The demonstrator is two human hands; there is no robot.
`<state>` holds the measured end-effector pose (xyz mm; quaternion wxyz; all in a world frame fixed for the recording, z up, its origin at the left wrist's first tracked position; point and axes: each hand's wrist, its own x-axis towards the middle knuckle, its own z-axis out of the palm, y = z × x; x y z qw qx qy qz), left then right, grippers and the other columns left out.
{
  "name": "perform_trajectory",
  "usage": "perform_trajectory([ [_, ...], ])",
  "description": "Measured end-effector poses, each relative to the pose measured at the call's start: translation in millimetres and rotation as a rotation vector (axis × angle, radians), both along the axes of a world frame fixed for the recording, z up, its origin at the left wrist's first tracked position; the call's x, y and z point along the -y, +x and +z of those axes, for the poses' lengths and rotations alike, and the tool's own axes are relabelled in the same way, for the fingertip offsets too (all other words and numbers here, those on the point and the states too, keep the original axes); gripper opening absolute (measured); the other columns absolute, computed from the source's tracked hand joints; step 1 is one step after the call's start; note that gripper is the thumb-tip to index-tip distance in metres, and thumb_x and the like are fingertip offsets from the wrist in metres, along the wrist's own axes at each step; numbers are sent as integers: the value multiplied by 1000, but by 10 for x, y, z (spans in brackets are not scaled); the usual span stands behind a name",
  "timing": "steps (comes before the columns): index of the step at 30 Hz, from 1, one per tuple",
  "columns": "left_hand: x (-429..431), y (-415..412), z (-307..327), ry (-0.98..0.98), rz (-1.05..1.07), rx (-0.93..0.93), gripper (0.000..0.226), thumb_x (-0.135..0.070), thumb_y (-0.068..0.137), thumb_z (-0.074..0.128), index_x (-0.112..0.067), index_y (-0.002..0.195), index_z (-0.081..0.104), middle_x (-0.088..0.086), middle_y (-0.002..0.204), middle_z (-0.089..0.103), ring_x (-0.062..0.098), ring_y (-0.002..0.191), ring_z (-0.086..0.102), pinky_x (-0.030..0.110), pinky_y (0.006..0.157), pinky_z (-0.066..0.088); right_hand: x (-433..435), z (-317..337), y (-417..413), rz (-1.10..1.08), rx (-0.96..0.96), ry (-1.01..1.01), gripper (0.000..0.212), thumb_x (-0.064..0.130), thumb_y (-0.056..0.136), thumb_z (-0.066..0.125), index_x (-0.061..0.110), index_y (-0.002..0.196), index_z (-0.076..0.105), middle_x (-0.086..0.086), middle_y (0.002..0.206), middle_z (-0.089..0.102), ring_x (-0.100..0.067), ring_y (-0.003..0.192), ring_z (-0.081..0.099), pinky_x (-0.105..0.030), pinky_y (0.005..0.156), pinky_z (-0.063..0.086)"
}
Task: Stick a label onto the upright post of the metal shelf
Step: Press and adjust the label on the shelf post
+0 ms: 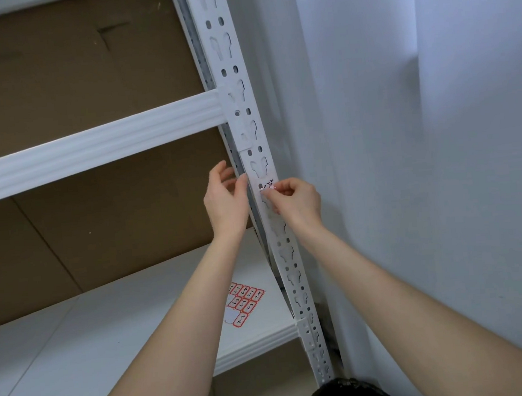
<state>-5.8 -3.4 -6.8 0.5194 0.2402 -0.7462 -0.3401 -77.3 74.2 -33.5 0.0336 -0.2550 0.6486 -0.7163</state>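
Upright post [230, 81]: white perforated metal, leaning across the view, with a white crossbeam [93, 145] joining it from the left. Label [266, 187]: small, red-edged with dark handwriting (too small to read), lying against the post's front face just below the crossbeam joint. Right hand [297, 201]: fingertips pinch the label's lower edge at the post. Left hand [224, 200]: fingers loosely spread, holding nothing, thumb near the post's left edge. Label sheet [246, 303]: red-bordered stickers, flat on the lower shelf board [124, 340], near the post. Brown cardboard [72, 72]: behind the shelves.
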Motion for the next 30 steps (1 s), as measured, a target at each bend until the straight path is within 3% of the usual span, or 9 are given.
perform_trajectory([
  [4, -17, -58, 101, 65, -122, 72, 43, -15, 92, 56, -18, 134, 49, 1, 126, 62, 5, 105, 58, 20, 91, 43, 36, 44, 6, -30, 14, 41, 20, 37, 76, 72, 21, 70, 63, 3, 72, 67, -15, 72, 65, -25, 64, 49],
  [6, -31, -63, 113, 69, -113, 74, 40, -14, 92, 55, -20, 131, 52, 1, 124, 63, 4, 100, 57, 19, 87, 42, 53, 68, 13, -68, 4, 75, 20, 35, 76, 71, 23, 64, 60, 5, 70, 66, -15, 71, 63, -24, 61, 44],
  [10, -39, -66, 94, 72, -126, 40, 39, -13, 93, 55, -20, 131, 53, 1, 123, 64, 0, 99, 54, 16, 85, 42, 84, 82, 32, -137, -16, 128, 15, 28, 76, 66, 23, 63, 59, 7, 72, 66, -17, 74, 62, -27, 67, 48],
  [15, -29, -73, 96, 87, -138, 19, 39, -12, 92, 55, -18, 131, 54, 3, 121, 65, 8, 108, 59, 26, 94, 48, 92, 102, 96, -217, -116, 207, 14, 34, 79, 63, 21, 76, 62, 2, 84, 68, -21, 81, 60, -30, 71, 48],
  [18, -31, -71, 94, 83, -135, 22, 40, -11, 92, 55, -19, 131, 54, 3, 120, 65, 7, 105, 59, 24, 93, 47, 78, 70, 107, -233, -160, 200, 14, 33, 82, 62, 19, 80, 63, 1, 85, 70, -22, 84, 62, -32, 73, 49],
  [24, -8, -72, 101, 117, -155, 25, 41, -13, 92, 56, -21, 132, 53, 3, 119, 66, 6, 101, 58, 25, 92, 47, 60, 51, 54, -194, -160, 189, 22, 44, 76, 69, 23, 72, 63, 4, 78, 70, -19, 80, 64, -30, 72, 51],
  [30, -6, -72, 95, 103, -153, 24, 40, -13, 92, 56, -22, 131, 54, 0, 113, 67, 6, 97, 59, 26, 92, 48, 58, 85, 77, -233, -222, 271, 18, 38, 80, 63, 24, 70, 60, -1, 82, 71, -25, 84, 63, -31, 73, 50],
])
